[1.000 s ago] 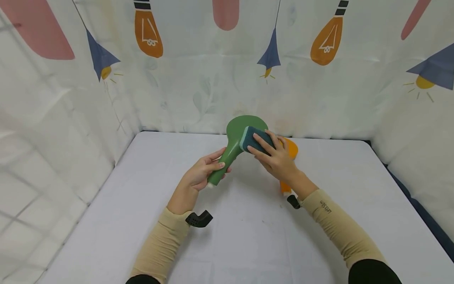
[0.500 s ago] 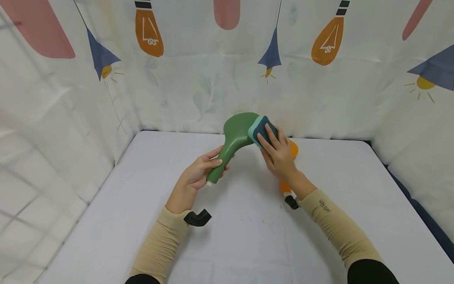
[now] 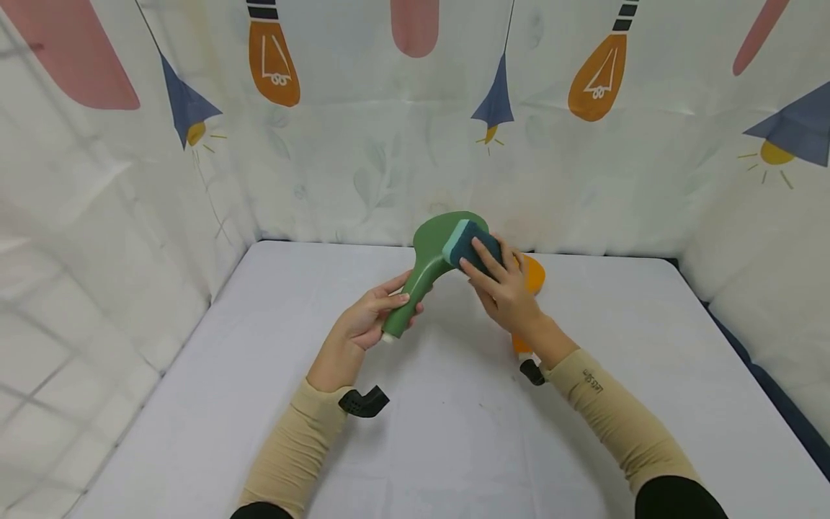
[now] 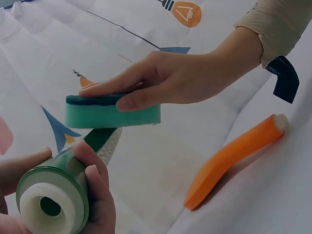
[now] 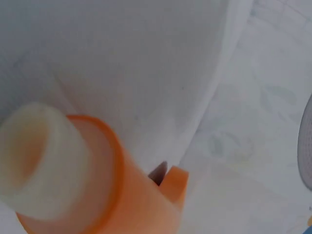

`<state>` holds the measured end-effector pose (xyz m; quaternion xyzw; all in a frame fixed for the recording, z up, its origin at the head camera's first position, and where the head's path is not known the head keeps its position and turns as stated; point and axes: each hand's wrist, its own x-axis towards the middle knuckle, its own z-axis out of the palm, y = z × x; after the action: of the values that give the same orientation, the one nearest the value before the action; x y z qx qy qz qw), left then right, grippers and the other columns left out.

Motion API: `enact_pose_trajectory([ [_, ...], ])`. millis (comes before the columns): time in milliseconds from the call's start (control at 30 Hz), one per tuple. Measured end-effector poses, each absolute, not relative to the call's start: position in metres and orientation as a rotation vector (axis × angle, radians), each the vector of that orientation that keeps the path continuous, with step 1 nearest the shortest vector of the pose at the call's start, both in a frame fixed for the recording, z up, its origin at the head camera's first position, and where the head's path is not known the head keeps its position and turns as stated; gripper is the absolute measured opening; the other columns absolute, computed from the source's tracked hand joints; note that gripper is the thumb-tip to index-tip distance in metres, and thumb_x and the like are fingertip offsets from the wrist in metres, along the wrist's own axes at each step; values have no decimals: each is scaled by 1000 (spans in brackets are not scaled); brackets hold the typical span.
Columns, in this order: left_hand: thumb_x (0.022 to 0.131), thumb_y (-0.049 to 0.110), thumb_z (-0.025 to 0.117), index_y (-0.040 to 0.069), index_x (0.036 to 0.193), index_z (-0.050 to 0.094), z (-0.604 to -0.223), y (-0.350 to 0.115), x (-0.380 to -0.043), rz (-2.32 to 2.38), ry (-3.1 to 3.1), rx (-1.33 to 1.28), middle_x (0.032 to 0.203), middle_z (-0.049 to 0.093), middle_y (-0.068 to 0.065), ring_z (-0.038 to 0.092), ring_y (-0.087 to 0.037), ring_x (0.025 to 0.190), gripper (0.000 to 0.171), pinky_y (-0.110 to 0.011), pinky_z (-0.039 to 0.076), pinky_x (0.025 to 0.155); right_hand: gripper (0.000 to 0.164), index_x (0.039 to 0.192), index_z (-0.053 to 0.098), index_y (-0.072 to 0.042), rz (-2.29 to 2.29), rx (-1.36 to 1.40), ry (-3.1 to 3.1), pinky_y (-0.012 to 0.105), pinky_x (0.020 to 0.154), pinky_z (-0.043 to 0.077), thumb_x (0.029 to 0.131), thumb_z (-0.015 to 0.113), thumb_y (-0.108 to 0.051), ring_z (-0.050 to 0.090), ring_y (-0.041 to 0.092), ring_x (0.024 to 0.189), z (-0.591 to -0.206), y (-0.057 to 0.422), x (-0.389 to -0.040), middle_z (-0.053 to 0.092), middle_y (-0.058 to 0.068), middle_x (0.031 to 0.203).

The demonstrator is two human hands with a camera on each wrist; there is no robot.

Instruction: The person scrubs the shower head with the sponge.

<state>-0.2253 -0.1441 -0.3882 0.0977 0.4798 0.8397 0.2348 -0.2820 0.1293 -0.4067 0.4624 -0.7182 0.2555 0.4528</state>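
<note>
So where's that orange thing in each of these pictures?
Head: orange thing right of centre, partly hidden by the right hand.
Left wrist: right of centre, lower half.
Right wrist: lower left, large, cut off by the frame.
Shared landmark: the white table.

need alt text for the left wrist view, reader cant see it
A right hand holds a two-tone green sponge against a green shower head gripped by the left hand, its hollow white handle end facing the camera. At the picture's right, an orange shower head lies on a white tabletop.
</note>
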Motion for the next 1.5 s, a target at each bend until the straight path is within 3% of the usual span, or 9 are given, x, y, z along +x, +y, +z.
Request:
enact_pose_trajectory([
  [133, 105, -7, 38, 5, 163, 23, -388, -143, -224, 2295, 1326, 275, 122, 68, -2, 68, -14, 91, 61, -25, 54, 77, 40, 145, 59, -11, 861, 979, -1791, 65, 91, 33, 105, 59, -13, 38, 58, 136, -406, 137, -288, 47, 20, 152],
  [267, 104, -8, 38, 5, 163, 23, -387, -144, -223, 2286, 1336, 282, 122, 69, -2, 68, -14, 90, 62, -26, 54, 77, 43, 143, 56, 3, 1076, 899, -1769, 58, 111, 31, 100, 60, 4, 38, 52, 139, -405, 138, -292, 47, 27, 150],
  [333, 104, -8, 37, 5, 163, 23, -386, -144, -223, 2287, 1333, 289, 123, 68, -3, 68, -15, 90, 62, -25, 54, 76, 43, 144, 54, 5, 1130, 906, -1738, 56, 116, 30, 101, 58, 4, 38, 52, 140, -405, 134, -292, 45, 25, 152],
  [533, 105, -7, 36, 5, 163, 21, -384, -146, -223, 2291, 1334, 300, 125, 66, -3, 67, -14, 90, 61, -25, 54, 76, 39, 145, 59, -11, 930, 991, -1677, 62, 106, 36, 107, 55, -18, 42, 58, 132, -405, 119, -282, 46, 12, 154],
  [767, 106, -6, 36, 4, 163, 20, -385, -146, -225, 2291, 1324, 301, 123, 66, -3, 67, -13, 90, 60, -24, 54, 75, 30, 134, 67, -12, 612, 1148, -1745, 66, 88, 36, 107, 56, -19, 43, 62, 128, -403, 124, -273, 52, 15, 151],
  [1067, 106, -7, 36, 6, 163, 21, -384, -145, -224, 2271, 1299, 329, 125, 66, -5, 67, -14, 90, 60, -25, 55, 76, 34, 136, 66, -4, 874, 911, -1736, 69, 95, 31, 106, 58, -18, 39, 58, 134, -394, 141, -288, 52, 19, 148],
  [1333, 107, -6, 33, 4, 163, 19, -385, -145, -225, 2277, 1256, 328, 125, 66, -5, 67, -14, 90, 59, -25, 55, 75, 33, 138, 67, -15, 660, 1136, -1758, 63, 89, 39, 107, 58, -21, 45, 58, 130, -401, 128, -269, 54, 14, 148],
  [1500, 107, -7, 33, 4, 163, 20, -387, -143, -226, 2266, 1268, 321, 127, 65, -6, 67, -14, 89, 58, -25, 55, 74, 32, 136, 68, -13, 630, 1171, -1762, 65, 91, 38, 108, 56, -22, 45, 62, 127, -403, 131, -266, 54, 15, 147],
])
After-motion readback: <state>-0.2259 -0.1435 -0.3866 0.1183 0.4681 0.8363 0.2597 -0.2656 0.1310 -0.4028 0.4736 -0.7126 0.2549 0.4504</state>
